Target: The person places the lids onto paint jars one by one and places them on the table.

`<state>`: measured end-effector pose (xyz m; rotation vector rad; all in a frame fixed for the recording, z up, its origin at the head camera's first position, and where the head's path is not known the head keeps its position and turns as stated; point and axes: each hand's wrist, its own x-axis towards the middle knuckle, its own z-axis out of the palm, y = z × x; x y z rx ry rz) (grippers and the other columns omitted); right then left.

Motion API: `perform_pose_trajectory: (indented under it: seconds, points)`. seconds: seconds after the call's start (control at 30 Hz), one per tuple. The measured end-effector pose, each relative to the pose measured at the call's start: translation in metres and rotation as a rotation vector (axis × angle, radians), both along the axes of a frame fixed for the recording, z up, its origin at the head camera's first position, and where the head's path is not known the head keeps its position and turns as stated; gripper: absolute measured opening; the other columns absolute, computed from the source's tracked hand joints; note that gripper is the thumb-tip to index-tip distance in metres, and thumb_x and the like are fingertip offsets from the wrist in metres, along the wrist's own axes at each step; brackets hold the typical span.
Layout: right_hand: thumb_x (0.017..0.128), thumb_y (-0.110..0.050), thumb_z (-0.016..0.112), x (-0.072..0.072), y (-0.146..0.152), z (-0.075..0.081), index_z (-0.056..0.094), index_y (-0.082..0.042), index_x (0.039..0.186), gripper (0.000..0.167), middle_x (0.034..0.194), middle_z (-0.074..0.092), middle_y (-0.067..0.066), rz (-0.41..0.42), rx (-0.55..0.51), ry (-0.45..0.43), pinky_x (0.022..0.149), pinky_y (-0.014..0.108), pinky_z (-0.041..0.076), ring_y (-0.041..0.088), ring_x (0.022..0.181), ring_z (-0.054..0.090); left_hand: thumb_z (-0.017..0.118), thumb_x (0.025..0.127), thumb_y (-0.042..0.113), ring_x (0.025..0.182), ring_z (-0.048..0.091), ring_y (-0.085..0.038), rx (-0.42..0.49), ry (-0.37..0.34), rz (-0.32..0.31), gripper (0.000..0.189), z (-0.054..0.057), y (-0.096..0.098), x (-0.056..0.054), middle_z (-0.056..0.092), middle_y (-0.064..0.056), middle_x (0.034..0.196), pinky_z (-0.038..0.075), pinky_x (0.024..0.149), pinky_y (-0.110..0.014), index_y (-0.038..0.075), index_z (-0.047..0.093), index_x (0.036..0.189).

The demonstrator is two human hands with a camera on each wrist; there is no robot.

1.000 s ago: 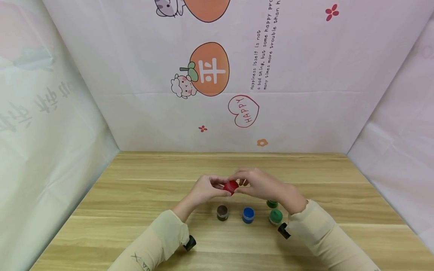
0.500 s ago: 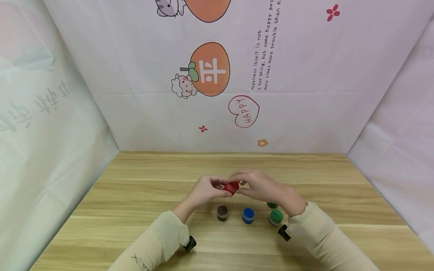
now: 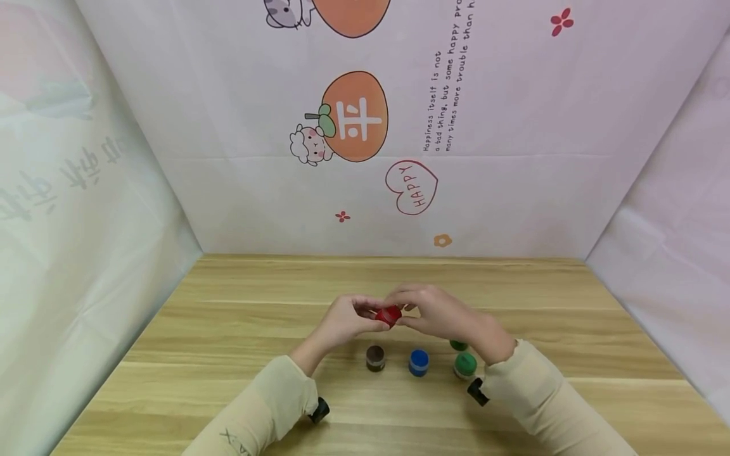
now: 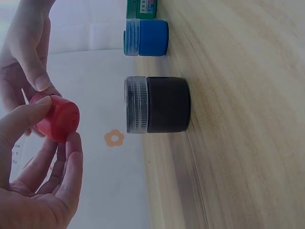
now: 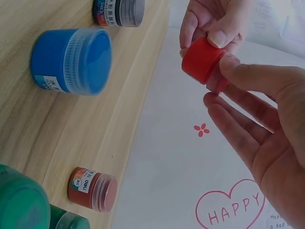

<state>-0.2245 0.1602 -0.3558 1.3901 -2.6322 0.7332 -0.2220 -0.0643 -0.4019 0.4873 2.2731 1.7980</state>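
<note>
Above the table, both hands hold a small red paint jar (image 3: 388, 315) with a clear lid (image 5: 218, 80), tilted sideways. My left hand (image 3: 349, 318) grips the jar's red body between thumb and fingers. At the lid end, my right hand (image 3: 436, 311) pinches the lid with its thumb and fingertips. In the left wrist view, the red base (image 4: 66, 119) faces the camera and the fingers cover much of the lid. A dark brown paint jar (image 3: 374, 358) and a blue paint jar (image 3: 419, 362) stand just in front of the hands.
Two green jars, one nearer (image 3: 465, 365) and one farther (image 3: 459, 345), stand by the right forearm, which partly covers the farther one. In the right wrist view, a reddish-brown jar (image 5: 93, 189) stands near them. A white printed sheet (image 3: 274, 202) rises behind the wooden table (image 3: 256, 285).
My right hand has shifted slightly at the lid, and its forearm now covers more of the farther green jar. The left hand and red jar stay nearly in place.
</note>
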Motion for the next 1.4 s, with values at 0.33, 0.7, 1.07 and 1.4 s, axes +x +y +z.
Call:
perform_pose_trajectory:
  seconds: [0.33,0.7,1.07,1.4]
  points:
    - [0.091,-0.010,0.079,0.0000,0.0018,0.0001,0.072,-0.007,0.126,0.036,0.120,0.070,0.005,-0.013,0.011,-0.024,0.086,0.037,0.058,0.021,0.105,0.068,0.086,0.083,0.007,0.092,0.071,-0.018,-0.015,0.003,-0.006,0.035,0.0001,0.0014,-0.0018,0.075,-0.009,0.102,0.058,0.081,-0.031,-0.004,0.074,0.114]
    - [0.094,-0.014,0.077,-0.0003,0.0038,-0.0013,0.072,-0.007,0.128,0.035,0.122,0.069,0.006,-0.022,-0.003,-0.024,0.084,0.034,0.059,0.019,0.104,0.068,0.088,0.082,0.013,0.094,0.069,-0.017,-0.048,-0.012,0.007,0.037,0.0019,0.0033,-0.0014,0.075,-0.004,0.102,0.058,0.083,-0.032,0.002,0.075,0.115]
    - [0.095,-0.018,0.077,0.0008,0.0060,-0.0011,0.074,-0.007,0.124,0.032,0.116,0.070,0.005,-0.074,0.005,-0.051,0.076,0.026,0.057,0.014,0.093,0.067,0.088,0.082,0.012,0.092,0.070,-0.016,-0.041,0.012,-0.004,0.036,0.0004,0.0058,-0.0033,0.075,-0.005,0.101,0.058,0.081,-0.030,0.002,0.076,0.114]
    - [0.089,-0.002,0.079,-0.0006,0.0068,-0.0035,0.074,-0.004,0.122,0.033,0.118,0.071,0.006,0.030,-0.036,0.014,0.086,0.032,0.058,0.020,0.105,0.068,0.087,0.082,0.011,0.091,0.070,-0.017,-0.041,0.006,0.008,0.035,0.0021,0.0061,-0.0011,0.075,-0.005,0.100,0.058,0.081,-0.030,0.001,0.076,0.113]
